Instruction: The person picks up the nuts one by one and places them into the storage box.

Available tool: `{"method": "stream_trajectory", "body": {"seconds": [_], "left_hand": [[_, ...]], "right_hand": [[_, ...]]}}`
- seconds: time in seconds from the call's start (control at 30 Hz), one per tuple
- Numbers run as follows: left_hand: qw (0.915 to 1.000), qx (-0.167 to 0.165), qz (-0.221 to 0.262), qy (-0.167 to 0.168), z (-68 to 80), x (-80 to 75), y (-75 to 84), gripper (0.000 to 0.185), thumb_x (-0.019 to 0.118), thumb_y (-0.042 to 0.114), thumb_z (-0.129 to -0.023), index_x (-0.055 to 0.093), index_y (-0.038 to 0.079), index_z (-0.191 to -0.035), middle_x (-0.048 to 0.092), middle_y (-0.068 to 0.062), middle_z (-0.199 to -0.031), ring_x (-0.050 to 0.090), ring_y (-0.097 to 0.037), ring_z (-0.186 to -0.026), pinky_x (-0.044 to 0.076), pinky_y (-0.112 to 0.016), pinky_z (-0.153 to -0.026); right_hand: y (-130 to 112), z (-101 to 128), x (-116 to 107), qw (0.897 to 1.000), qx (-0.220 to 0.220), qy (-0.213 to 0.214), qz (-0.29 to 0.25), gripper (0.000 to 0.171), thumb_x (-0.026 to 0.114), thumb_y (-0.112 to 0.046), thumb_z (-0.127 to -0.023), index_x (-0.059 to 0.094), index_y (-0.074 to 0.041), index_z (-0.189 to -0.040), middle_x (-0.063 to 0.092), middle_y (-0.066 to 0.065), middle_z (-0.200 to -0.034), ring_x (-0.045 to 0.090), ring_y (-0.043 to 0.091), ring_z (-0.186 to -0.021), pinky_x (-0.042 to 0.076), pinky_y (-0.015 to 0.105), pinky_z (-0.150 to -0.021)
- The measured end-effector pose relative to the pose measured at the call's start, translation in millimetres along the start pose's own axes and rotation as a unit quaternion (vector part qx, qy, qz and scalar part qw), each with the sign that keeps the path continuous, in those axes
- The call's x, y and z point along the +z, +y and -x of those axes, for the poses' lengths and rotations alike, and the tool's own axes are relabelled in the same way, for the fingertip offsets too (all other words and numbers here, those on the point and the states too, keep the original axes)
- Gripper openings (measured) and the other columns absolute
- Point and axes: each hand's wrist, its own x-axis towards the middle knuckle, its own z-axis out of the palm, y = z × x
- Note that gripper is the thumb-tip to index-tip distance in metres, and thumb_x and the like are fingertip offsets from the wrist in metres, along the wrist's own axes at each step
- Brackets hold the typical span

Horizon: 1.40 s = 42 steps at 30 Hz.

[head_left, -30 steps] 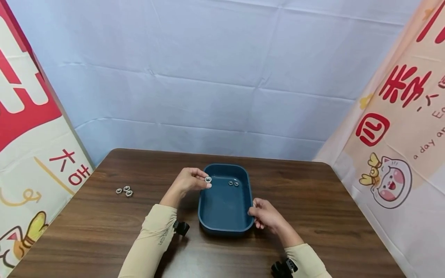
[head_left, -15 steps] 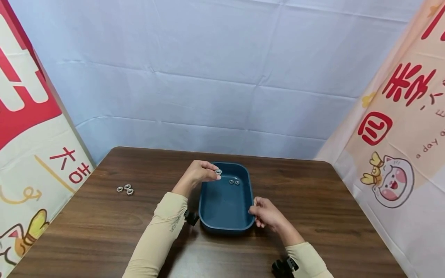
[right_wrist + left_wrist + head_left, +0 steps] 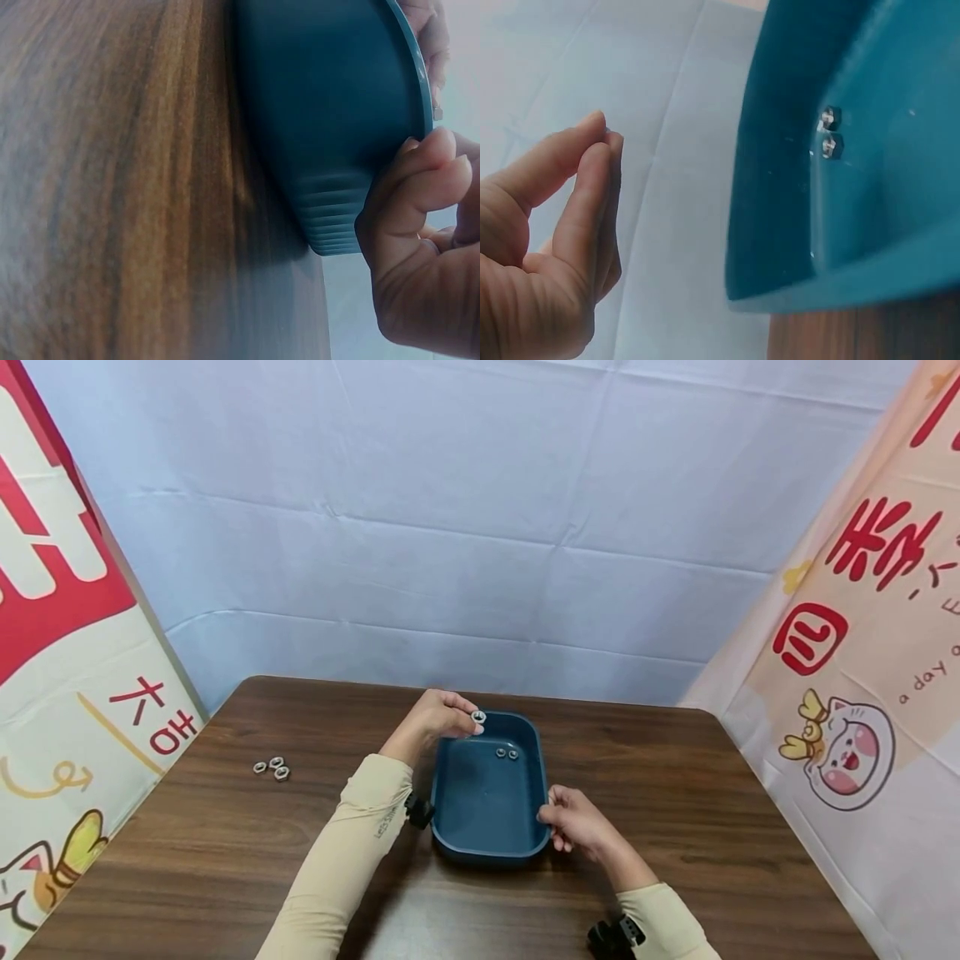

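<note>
At the far left of the brown wood-grain table (image 3: 225, 860) we note three small silver hexagonal metal nuts (image 3: 271, 767), lying close together and well apart from the tray. Next, our left hand (image 3: 435, 720) pinches a fourth silver hexagonal nut (image 3: 477, 717) between thumb and fingertips, the other fingers loosely curled; it hangs above the far left corner of the dark teal rectangular plastic tray (image 3: 450, 827). The left wrist view shows the pinching fingertips (image 3: 600, 139) pressed together, the nut itself hidden. Two matching nuts (image 3: 506, 753) rest side by side on the tray floor near the far wall.

We judge the step in hand to be carrying a nut over the tray. The next move calls for parting thumb and fingers above the floor, clear of the rim.

At the right, our right hand (image 3: 573, 822) grips the tray's near right rim, fingers curled over the edge (image 3: 420, 180).

The tray is smooth, with rounded corners and a ridged outer base; the nuts are hard and glossy.
</note>
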Motion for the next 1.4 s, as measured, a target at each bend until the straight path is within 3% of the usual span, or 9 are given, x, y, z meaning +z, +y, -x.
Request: {"method": "stream_trajectory", "body": {"seconds": [0.4,0.67,0.93,1.03,1.2,1.4], "left_hand": [[0.9978,-0.036,0.056,0.0,-21.6,18.5,0.5,0.028,0.074,-0.01,-0.073,0.066,-0.004,-0.099,0.06,-0.017,-0.099,0.066,-0.024,-0.083,0.051,-0.038,-0.08],[0.9944,-0.07,0.072,0.031,-36.1,30.9,-10.0,0.025,0.069,-0.014,-0.075,0.063,-0.005,-0.098,0.059,-0.018,-0.097,0.065,-0.026,-0.085,0.051,-0.037,-0.08],[0.99,-0.113,0.022,0.081,-41.1,41.3,-24.9,0.028,0.063,-0.018,-0.078,0.062,-0.008,-0.104,0.06,-0.019,-0.094,0.065,-0.028,-0.085,0.055,-0.032,-0.068],[0.9859,-0.13,-0.025,0.103,-44.4,44.6,-30.1,0.026,0.068,-0.014,-0.076,0.067,-0.004,-0.1,0.063,-0.016,-0.089,0.066,-0.025,-0.077,0.055,-0.03,-0.062],[0.9729,-0.144,-0.134,0.122,-54.1,50.0,-37.2,0.019,0.08,0.002,-0.071,0.074,0.005,-0.089,0.066,-0.008,-0.078,0.063,-0.016,-0.056,0.055,-0.032,-0.062],[0.9575,-0.185,-0.17,0.141,-64.3,55.4,-46.9,0.019,0.079,0.011,-0.074,0.073,-0.002,-0.086,0.066,-0.01,-0.071,0.055,-0.012,-0.047,0.05,-0.023,-0.05]], "right_hand": [[-1.1,0.0,0.4,1.0,0.006,-0.003,-0.003,0.013,0.05,0.0,-0.081,0.04,-0.005,-0.076,0.046,0.003,-0.053,0.044,0.009,-0.039,0.036,0.019,-0.036],[-1.8,-1.3,-0.1,1.0,-0.003,-0.009,-0.002,0.013,0.049,0.0,-0.08,0.039,-0.006,-0.076,0.046,0.002,-0.052,0.045,0.008,-0.039,0.036,0.018,-0.036],[-0.7,-0.9,0.0,1.0,-0.005,-0.013,-0.001,0.013,0.049,0.001,-0.079,0.038,-0.006,-0.076,0.045,0.002,-0.053,0.044,0.009,-0.039,0.035,0.019,-0.036],[-0.3,-0.6,-0.1,1.0,-0.012,-0.018,0.0,0.014,0.049,0.001,-0.08,0.038,-0.006,-0.076,0.045,0.003,-0.053,0.045,0.009,-0.039,0.036,0.019,-0.035],[-0.4,0.2,0.3,1.0,-0.01,-0.014,0.004,0.014,0.049,0.001,-0.081,0.038,-0.006,-0.076,0.045,0.004,-0.052,0.044,0.01,-0.039,0.035,0.02,-0.035],[0.1,-1.2,0.9,1.0,-0.005,-0.007,0.006,0.015,0.049,0.001,-0.079,0.037,-0.006,-0.075,0.045,0.003,-0.051,0.044,0.01,-0.039,0.035,0.02,-0.035]]}}
